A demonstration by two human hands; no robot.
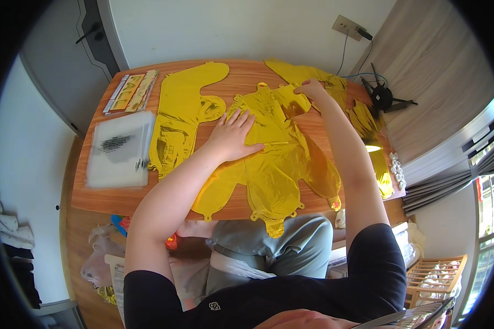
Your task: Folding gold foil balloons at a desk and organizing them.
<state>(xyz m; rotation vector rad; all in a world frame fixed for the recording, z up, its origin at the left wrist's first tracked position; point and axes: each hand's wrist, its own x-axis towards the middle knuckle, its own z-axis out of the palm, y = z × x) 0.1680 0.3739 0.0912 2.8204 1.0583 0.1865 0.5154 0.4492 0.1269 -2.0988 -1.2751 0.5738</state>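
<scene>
We sit at a wooden table (115, 200) with flat gold foil balloons spread across it. Our left hand (233, 137) lies palm down, fingers spread, pressing on the middle gold balloon (269, 164), which stretches from near the table's far side down over the near edge toward our lap. Our right hand (311, 88) reaches farther out, its fingertips pressed together on the top edge of that same balloon, pinching the foil near a folded flap. Just left of our left hand lies another flat gold balloon (184, 107), long and curved, untouched by either hand. More gold foil pieces (368, 126) lie along the right side of the table, partly under our right forearm. At the far left corner sit 2 narrow packets (132, 92) with gold contents, and below them a clear plastic bag (119, 148) with dark print lies flat. Beyond the table's right corner, a black cable and small stand (383, 97) rest near a wall socket (346, 26).
</scene>
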